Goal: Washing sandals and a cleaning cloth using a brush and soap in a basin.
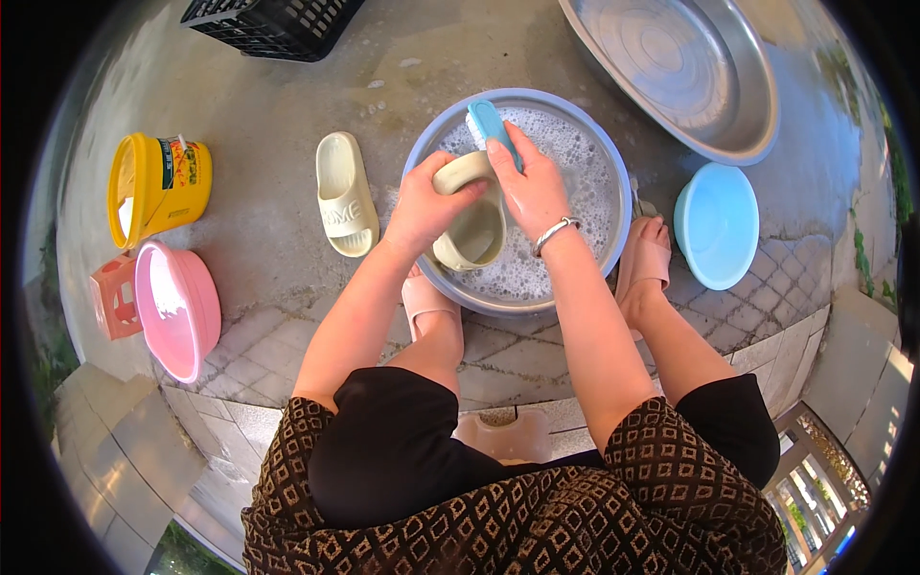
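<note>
A pale green slide sandal (pixel 467 248) is tilted over a round basin (pixel 425 149) of sudsy water. My left hand (pixel 430 201) grips this sandal, with the thumb reaching inside its opening. In my right hand (pixel 530 185) is a blue scrubbing brush (pixel 489 121) with white bristles facing left. The fingers of my right hand are close to the sandal's edge; whether they touch it I cannot tell. A matching slide sandal (pixel 346 194) with raised letters on its strap lies on the concrete, left of the basin.
To the left stand a yellow bucket (pixel 190 180), a pink basin (pixel 205 302) and a pink plastic stool (pixel 108 298). A black crate (pixel 287 29) is at the far side. A large metal basin (pixel 747 86) and light blue basin (pixel 719 226) are on the right. My feet flank the sudsy basin.
</note>
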Demonstrator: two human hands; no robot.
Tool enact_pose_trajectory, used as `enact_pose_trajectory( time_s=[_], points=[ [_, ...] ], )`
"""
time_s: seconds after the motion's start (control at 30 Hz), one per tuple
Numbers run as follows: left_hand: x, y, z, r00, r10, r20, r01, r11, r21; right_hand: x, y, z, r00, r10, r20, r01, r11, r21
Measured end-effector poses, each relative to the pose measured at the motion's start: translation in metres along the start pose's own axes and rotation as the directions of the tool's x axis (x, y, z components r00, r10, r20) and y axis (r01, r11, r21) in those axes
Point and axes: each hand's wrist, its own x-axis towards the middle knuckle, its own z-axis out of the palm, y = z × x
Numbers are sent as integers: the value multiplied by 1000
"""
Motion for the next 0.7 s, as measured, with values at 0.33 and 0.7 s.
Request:
enact_pose_trajectory(
  time_s=[0.33,0.7],
  points=[
    [-14,-32,13,976,87,-198,-77,995,58,-39,-33,-5,950,187,251,-112,952,-285],
    [-24,-77,-7,956,171,-240,-163,985,54,-18,84,17,843,489,225,-442,867,-231]
  ],
)
